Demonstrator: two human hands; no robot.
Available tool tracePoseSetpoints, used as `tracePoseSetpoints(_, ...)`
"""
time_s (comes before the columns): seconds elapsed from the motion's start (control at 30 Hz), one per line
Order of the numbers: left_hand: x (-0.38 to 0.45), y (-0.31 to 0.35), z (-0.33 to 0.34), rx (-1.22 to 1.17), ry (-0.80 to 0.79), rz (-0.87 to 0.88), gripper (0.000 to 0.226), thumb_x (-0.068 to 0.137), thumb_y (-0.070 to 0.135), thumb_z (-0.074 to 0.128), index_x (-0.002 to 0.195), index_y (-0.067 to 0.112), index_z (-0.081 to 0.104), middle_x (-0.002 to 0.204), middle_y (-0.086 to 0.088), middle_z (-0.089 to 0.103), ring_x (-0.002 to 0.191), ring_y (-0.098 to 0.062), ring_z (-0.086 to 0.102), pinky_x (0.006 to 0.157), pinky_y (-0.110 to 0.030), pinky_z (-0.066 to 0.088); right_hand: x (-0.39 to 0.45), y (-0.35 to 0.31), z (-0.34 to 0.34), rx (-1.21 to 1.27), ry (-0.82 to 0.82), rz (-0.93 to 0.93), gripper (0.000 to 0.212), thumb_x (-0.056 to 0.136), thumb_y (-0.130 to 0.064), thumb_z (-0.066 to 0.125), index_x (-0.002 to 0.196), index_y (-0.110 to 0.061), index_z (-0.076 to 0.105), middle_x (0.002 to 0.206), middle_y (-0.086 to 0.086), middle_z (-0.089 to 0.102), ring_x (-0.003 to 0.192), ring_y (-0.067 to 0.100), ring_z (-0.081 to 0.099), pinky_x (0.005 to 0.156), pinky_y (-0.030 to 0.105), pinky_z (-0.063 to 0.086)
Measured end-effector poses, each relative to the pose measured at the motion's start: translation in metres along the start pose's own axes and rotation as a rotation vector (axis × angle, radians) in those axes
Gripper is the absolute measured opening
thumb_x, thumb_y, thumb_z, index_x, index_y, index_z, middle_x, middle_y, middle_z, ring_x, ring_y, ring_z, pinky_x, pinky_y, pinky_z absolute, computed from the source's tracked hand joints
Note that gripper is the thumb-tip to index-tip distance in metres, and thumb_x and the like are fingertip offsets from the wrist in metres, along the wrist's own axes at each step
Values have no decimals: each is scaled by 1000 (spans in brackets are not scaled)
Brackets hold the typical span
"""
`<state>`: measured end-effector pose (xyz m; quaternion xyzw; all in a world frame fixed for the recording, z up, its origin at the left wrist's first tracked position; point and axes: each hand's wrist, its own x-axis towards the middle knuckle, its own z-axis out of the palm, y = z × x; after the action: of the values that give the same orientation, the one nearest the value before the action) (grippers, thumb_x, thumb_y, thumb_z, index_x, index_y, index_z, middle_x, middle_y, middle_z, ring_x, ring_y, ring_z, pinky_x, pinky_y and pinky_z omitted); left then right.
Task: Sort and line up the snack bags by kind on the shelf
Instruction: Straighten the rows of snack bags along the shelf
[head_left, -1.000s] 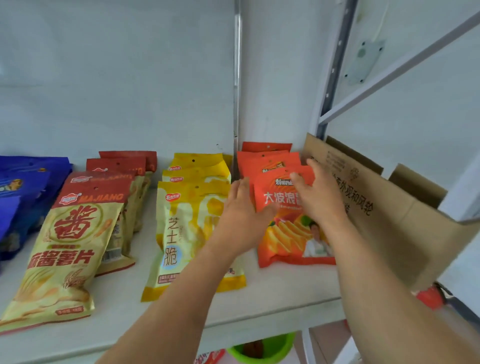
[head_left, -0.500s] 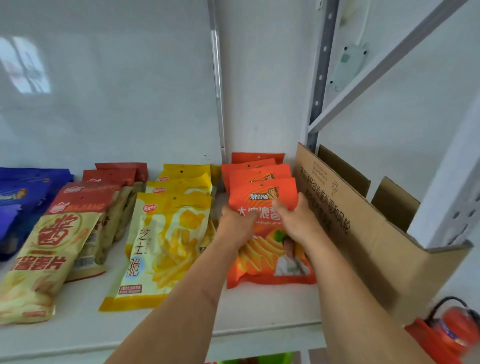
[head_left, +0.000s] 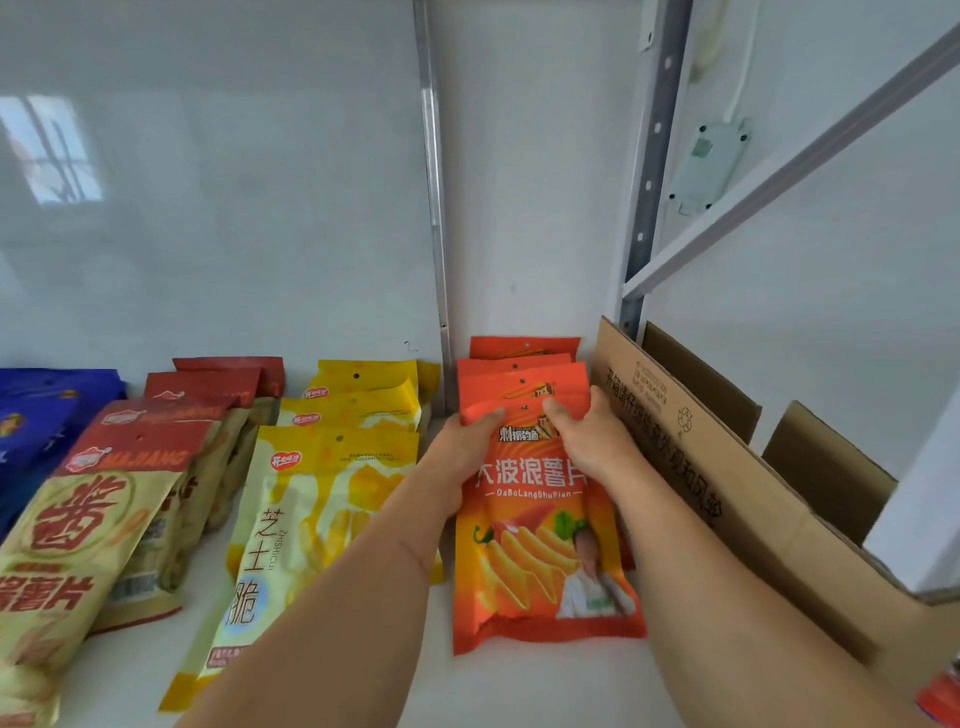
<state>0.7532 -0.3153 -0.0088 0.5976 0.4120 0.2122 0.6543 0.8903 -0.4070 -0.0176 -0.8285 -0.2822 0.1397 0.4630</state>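
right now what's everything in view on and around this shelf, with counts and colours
orange chip bags: at least four, orange, overlapping row at the shelf's right, beside the box
yellow snack bags: at least three, yellow, row left of the orange ones
red-topped MAJIANG bags: at least four, beige with red tops, row further left
blue bags: count unclear, blue, far left edge
cardboard box: one, brown, flaps open, right end
shelf: one, white
power strip: one, pale, on the wall at upper right
red object: one, bottom right corner, cut off
hands: left hand and right hand grip the front orange bag's top corners
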Motion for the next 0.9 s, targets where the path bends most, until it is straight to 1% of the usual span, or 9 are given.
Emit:
tracePoseSetpoints(0.13,6,-5,2,42,32,54,38,92,45,67,116,21,53,97,-6,74,81,-23,74,74,-39,62,5,9,7,-29,6,7,83,92,-63,51,155,-21,19,140,5,55,115,26,62,85,34,51)
tracePoseSetpoints(0.23,7,-2,5,216,132,142,73,90,54,64,144,14,36,135,-13,60,109,-28,68,84,-43,60,9,5,7,-80,74,3,93,85,-72,49,156,-21,18,151,7,43,128,30,53,101,47,48)
tracePoseSetpoints(0.27,6,-1,5,352,182,212,85,89,57,62,152,13,26,151,-14,44,127,-31,56,98,-47,53,11,1,7,-116,104,-24,94,82,-76,47,155,-23,19,154,8,39,132,31,49,105,51,44)
tracePoseSetpoints(0.33,-10,-2,5,640,279,373,93,92,60,55,159,14,9,166,-10,14,151,-31,20,121,-47,26,17,-11,5,-245,149,-120,89,83,-76,42,155,-26,22,158,9,32,139,33,39,111,54,36)
tracePoseSetpoints(0.4,-38,-7,5,877,353,560,86,96,58,47,160,16,7,168,-6,4,154,-27,3,123,-44,10,22,-25,3,-389,151,-198,84,89,-73,36,157,-27,17,163,8,19,148,33,23,117,55,25)
tracePoseSetpoints(0.47,-65,-21,8,1056,304,664,77,99,59,37,160,22,9,168,-3,1,154,-27,-5,123,-45,3,29,-33,2,-473,114,-235,82,90,-74,33,158,-30,17,165,7,14,151,31,12,119,56,19)
tracePoseSetpoints(0.6,-87,-58,15,1291,83,582,72,96,68,17,158,32,10,168,0,-3,153,-31,-13,120,-54,-3,43,-24,11,-586,-13,-246,78,88,-79,28,154,-36,28,165,1,15,151,32,15,118,57,20)
tracePoseSetpoints(0.77,-76,-67,9,1325,-11,528,84,84,78,-4,157,37,2,168,2,-6,153,-33,-12,121,-58,4,53,-11,17,-631,-63,-211,76,87,-80,29,152,-40,32,165,-2,16,147,34,24,117,55,24)
tracePoseSetpoints(0.9,-67,-70,9,1305,-63,505,84,82,78,-8,156,39,-3,167,2,-10,152,-35,-13,121,-59,7,57,-6,21,-623,-92,-191,77,86,-82,30,151,-41,33,165,-2,15,146,33,28,116,53,27)
